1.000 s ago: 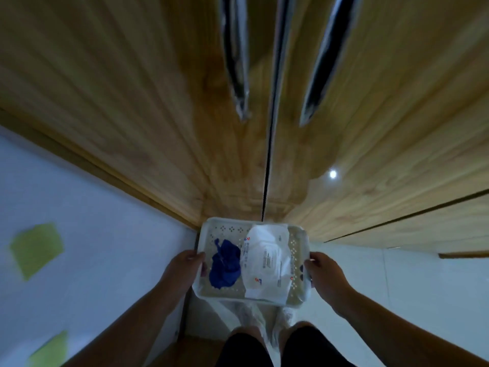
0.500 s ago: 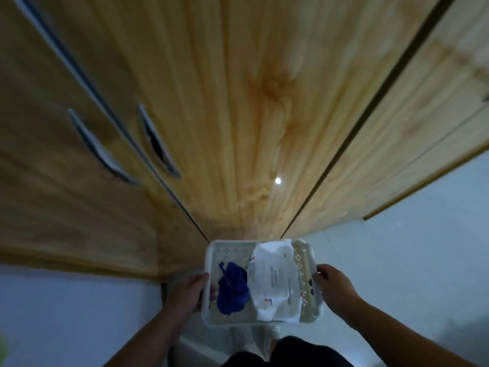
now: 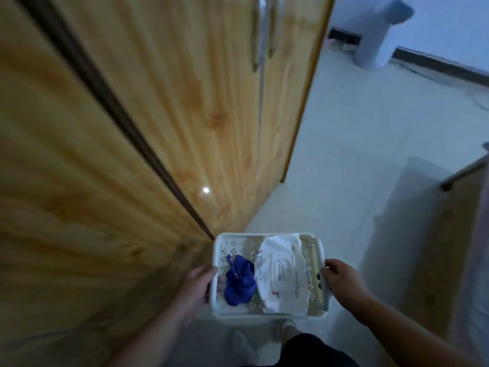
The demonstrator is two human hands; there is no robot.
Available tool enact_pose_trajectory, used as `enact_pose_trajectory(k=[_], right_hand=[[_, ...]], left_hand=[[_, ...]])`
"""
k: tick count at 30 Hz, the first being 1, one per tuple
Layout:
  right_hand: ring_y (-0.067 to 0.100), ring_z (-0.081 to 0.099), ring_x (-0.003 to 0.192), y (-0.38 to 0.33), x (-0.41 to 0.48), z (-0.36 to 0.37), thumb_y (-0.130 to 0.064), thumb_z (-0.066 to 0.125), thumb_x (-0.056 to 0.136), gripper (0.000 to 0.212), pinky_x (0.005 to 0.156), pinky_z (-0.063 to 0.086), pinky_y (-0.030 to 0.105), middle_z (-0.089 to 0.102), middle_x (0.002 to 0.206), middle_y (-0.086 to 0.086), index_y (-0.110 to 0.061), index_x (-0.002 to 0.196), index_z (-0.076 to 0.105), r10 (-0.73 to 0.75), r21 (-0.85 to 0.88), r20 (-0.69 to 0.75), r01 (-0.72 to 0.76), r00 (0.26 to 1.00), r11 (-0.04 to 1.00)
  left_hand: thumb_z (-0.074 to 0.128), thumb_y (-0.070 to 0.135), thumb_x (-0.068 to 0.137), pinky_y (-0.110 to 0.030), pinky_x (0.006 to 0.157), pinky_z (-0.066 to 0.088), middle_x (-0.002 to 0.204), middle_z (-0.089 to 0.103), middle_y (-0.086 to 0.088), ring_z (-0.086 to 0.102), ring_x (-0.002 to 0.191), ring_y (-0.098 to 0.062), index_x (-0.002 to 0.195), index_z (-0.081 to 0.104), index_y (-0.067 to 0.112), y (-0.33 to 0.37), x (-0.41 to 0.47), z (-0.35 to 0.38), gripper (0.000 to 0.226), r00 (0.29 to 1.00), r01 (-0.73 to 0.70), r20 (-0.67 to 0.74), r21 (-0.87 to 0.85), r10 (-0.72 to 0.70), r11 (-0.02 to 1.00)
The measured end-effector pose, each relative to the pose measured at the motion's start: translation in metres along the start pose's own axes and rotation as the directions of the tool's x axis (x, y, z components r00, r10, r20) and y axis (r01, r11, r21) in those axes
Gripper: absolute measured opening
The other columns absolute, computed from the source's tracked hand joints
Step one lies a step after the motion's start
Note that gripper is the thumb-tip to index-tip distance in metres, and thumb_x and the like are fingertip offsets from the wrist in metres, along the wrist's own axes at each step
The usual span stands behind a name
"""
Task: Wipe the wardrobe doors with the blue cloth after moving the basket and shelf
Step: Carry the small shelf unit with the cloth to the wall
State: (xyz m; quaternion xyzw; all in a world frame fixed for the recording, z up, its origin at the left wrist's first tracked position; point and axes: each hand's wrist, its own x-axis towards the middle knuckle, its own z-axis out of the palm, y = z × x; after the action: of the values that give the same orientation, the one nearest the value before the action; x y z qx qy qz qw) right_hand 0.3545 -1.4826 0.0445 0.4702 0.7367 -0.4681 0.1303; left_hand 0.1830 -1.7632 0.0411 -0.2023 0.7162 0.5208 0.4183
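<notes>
A white perforated basket (image 3: 239, 241) is held off the floor in front of me, close to the wooden wardrobe doors (image 3: 164, 123). My left hand (image 3: 197, 286) grips its left rim and my right hand (image 3: 342, 283) grips its right rim. Inside the basket lies a crumpled blue cloth (image 3: 239, 280) on the left and a white packet (image 3: 283, 274) with print on the right. The wardrobe fills the left and centre of the view, with dark gaps between its doors and metal handles (image 3: 260, 30) near the top.
Pale tiled floor (image 3: 352, 144) stretches to the right of the wardrobe's end. A pale bin-like container (image 3: 378, 35) stands by the far wall. At the right edge is a wooden piece of furniture (image 3: 460, 234) with a metal bar. My feet show under the basket.
The view has swung to the right along the wardrobe, bringing its end, the open floor and the far container into sight. Both hands keep hold of the basket.
</notes>
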Motion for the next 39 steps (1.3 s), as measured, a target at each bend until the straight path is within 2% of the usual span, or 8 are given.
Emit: enact_pose_trajectory(k=[3,9,14,21,24,28,32,39], right_hand=[[0.023,0.072,0.076,0.022,0.016,-0.039,-0.013,0.056,0.097,0.021,0.078,0.06,0.047,0.076,0.079,0.001,-0.02,0.09,0.074,0.031,0.086,-0.038,-0.028,0.999,0.996],[0.019,0.07,0.076,0.057,0.052,-0.12,-0.015,0.056,0.097,0.019,0.073,0.057,0.035,0.075,0.082,-0.001,-0.02,0.096,0.074,0.099,0.206,-0.106,-0.075,0.989,0.976],[0.017,0.072,0.079,0.077,0.071,-0.177,-0.016,0.056,0.098,0.02,0.081,0.061,0.045,0.076,0.083,-0.002,-0.026,0.094,0.072,0.162,0.302,-0.159,-0.109,0.974,0.947],[0.017,0.073,0.075,0.086,0.117,-0.236,-0.014,0.055,0.098,0.019,0.07,0.062,0.038,0.077,0.082,0.0,-0.022,0.095,0.073,0.265,0.415,-0.233,-0.151,0.936,0.897],[0.016,0.073,0.073,0.082,0.146,-0.262,-0.014,0.056,0.098,0.018,0.06,0.059,0.031,0.076,0.081,-0.002,-0.022,0.097,0.072,0.303,0.427,-0.251,-0.175,0.919,0.887],[0.017,0.072,0.073,0.068,0.187,-0.3,-0.015,0.055,0.098,0.02,0.06,0.059,0.03,0.076,0.079,-0.004,-0.027,0.094,0.071,0.346,0.444,-0.279,-0.199,0.896,0.874],[0.008,0.071,0.067,0.053,0.221,-0.341,-0.018,0.055,0.098,0.021,0.052,0.051,0.02,0.076,0.076,-0.01,-0.032,0.092,0.071,0.37,0.482,-0.325,-0.184,0.87,0.857],[0.004,0.072,0.066,0.04,0.296,-0.415,-0.016,0.055,0.1,0.02,0.055,0.051,0.02,0.077,0.079,-0.01,-0.028,0.098,0.071,0.409,0.567,-0.34,-0.163,0.847,0.808]], left_hand=[[0.058,0.013,0.105,-0.033,0.066,0.053,0.089,0.073,-0.017,0.066,0.075,-0.027,0.103,0.068,0.002,0.029,0.013,0.052,0.015,0.999,0.006,0.043,0.085,-0.009,0.996],[0.061,0.016,0.103,-0.036,0.07,0.057,0.094,0.077,-0.016,0.07,0.079,-0.027,0.104,0.07,0.005,0.082,0.036,0.157,0.015,0.993,-0.064,0.116,0.257,0.034,0.964],[0.061,0.018,0.103,-0.039,0.076,0.058,0.091,0.078,-0.012,0.071,0.081,-0.026,0.103,0.072,0.007,0.127,0.05,0.232,0.015,0.974,-0.126,0.219,0.347,0.051,0.929],[0.058,0.021,0.105,-0.048,0.094,0.057,0.107,0.077,-0.017,0.07,0.091,-0.029,0.105,0.071,0.009,0.188,0.089,0.33,0.018,0.941,-0.181,0.338,0.419,0.032,0.89],[0.058,0.022,0.105,-0.044,0.089,0.057,0.111,0.077,-0.019,0.07,0.09,-0.029,0.104,0.071,0.009,0.218,0.113,0.368,0.018,0.926,-0.193,0.377,0.434,0.017,0.88],[0.058,0.023,0.105,-0.039,0.082,0.057,0.11,0.077,-0.019,0.072,0.087,-0.027,0.101,0.072,0.01,0.266,0.144,0.418,0.02,0.903,-0.213,0.431,0.466,-0.01,0.859],[0.057,0.024,0.106,-0.04,0.08,0.06,0.106,0.078,-0.017,0.072,0.09,-0.028,0.109,0.071,0.007,0.324,0.164,0.468,0.022,0.866,-0.234,0.498,0.484,-0.046,0.843],[0.056,0.025,0.107,-0.039,0.077,0.063,0.106,0.08,-0.015,0.074,0.09,-0.027,0.112,0.07,0.008,0.4,0.198,0.566,0.023,0.854,-0.281,0.519,0.516,-0.035,0.809]])
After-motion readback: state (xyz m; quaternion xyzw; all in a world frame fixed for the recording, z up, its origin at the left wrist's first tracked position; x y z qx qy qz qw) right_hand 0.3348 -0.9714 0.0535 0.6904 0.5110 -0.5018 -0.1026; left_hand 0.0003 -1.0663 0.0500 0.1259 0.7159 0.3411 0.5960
